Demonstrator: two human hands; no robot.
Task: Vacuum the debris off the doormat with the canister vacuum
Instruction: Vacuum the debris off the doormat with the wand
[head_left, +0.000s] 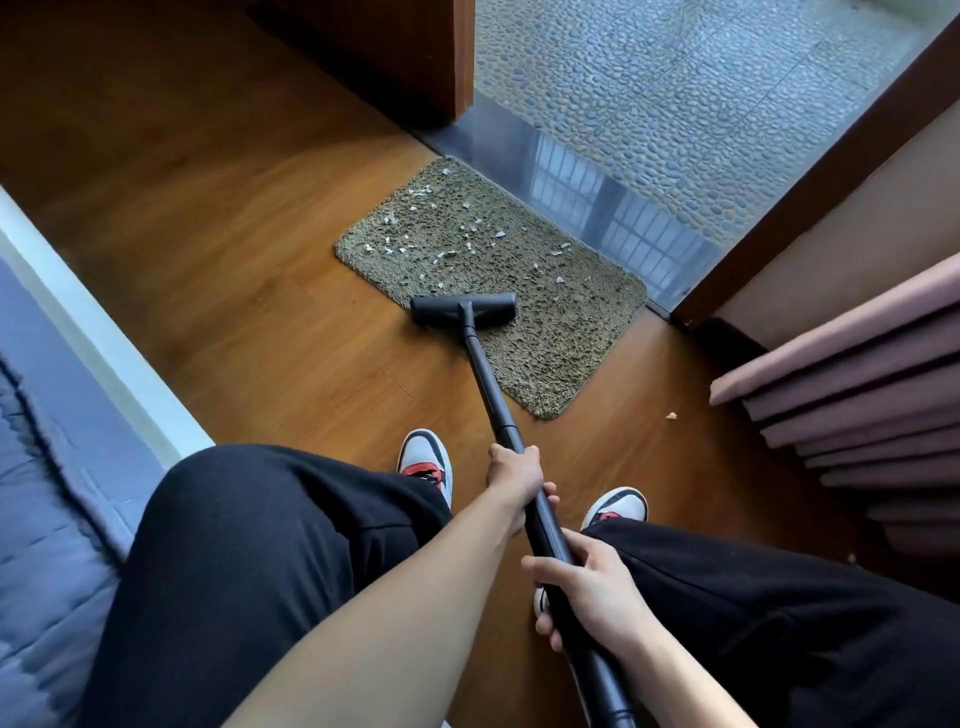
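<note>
The doormat (545, 322) lies ahead along the threshold (597, 182), its debris (447, 228) on the far-left half. The floor head (464, 307) sits on the doormat's near edge. The wand (488, 384) slants back to both hands; the left hand (514, 478) grips it nearer the doormat and the right hand (587, 587) grips behind.

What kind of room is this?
Probably a bedroom in a home: a blue-quilted bed, a doormat on the wooden floor, and pebble paving outside past the threshold.
</note>
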